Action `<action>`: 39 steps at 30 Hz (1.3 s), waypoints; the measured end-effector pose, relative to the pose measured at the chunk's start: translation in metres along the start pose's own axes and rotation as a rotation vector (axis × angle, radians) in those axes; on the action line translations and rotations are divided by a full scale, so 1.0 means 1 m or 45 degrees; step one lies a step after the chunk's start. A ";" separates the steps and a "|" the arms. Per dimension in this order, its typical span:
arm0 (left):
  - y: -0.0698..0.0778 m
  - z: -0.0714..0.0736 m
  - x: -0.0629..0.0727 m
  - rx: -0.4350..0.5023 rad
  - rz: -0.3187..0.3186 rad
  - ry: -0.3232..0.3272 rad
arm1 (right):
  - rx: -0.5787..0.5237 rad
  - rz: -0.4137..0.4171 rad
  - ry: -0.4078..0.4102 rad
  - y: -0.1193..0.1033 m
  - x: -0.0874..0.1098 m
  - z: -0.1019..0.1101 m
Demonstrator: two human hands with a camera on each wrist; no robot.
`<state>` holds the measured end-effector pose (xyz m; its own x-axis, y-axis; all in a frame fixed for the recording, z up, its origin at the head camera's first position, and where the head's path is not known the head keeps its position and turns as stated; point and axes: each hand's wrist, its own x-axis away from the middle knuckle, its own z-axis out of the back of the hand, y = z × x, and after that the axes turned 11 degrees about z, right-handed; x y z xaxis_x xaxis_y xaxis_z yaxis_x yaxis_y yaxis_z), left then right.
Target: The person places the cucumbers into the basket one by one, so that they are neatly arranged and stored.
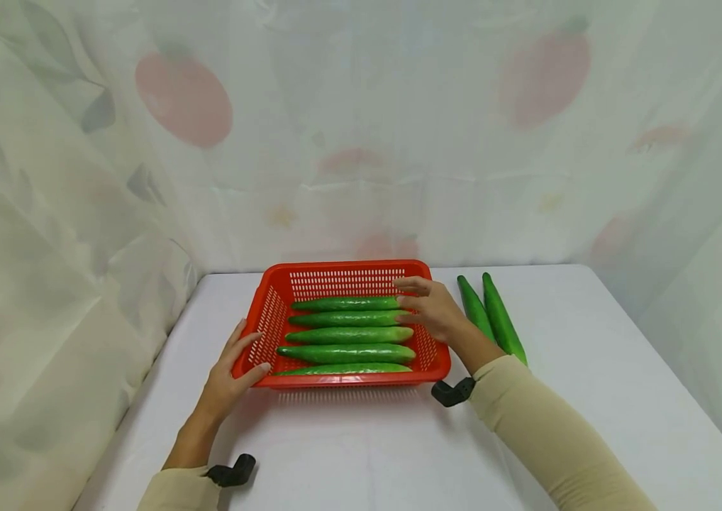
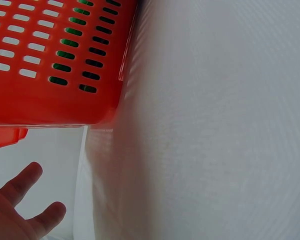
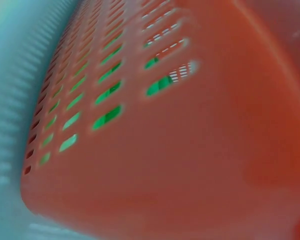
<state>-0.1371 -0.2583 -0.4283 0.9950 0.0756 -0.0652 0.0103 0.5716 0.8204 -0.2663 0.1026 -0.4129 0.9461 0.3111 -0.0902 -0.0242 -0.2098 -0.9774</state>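
Observation:
A red plastic basket (image 1: pixel 342 380) with slotted walls stands on the table, several green cucumbers (image 1: pixel 348 335) lying side by side across it. My left hand (image 1: pixel 223 383) is at the basket's left front corner, thumb and a finger reaching over the rim. Two of its fingers (image 2: pixel 22 184) extend straight and apart outside the wall in the left wrist view. Above the basket's right side, my right hand (image 1: pixel 434 309) has its fingers spread over the cucumbers' right ends, with nothing seen held. The right wrist view shows mostly the slotted basket wall (image 3: pixel 155 160), green behind its slots.
Two more cucumbers (image 1: pixel 503 319) lie lengthwise on the white-covered table (image 1: pixel 597 376), right of the basket. A pale curtain with fruit prints (image 1: pixel 361 128) hangs behind the table, and cloth also hangs at both sides.

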 end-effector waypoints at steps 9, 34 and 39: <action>0.000 -0.001 -0.001 0.024 0.003 -0.011 | -0.065 0.042 0.004 -0.017 0.008 0.000; -0.009 -0.003 -0.007 0.011 0.017 -0.017 | -0.114 0.381 -0.165 -0.086 0.069 0.016; -0.031 -0.008 -0.015 0.003 0.014 -0.005 | -0.076 0.441 -0.142 -0.092 0.084 0.025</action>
<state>-0.1534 -0.2707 -0.4575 0.9955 0.0784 -0.0540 -0.0002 0.5687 0.8225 -0.1922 0.1708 -0.3355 0.8439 0.3105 -0.4374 -0.3150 -0.3732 -0.8726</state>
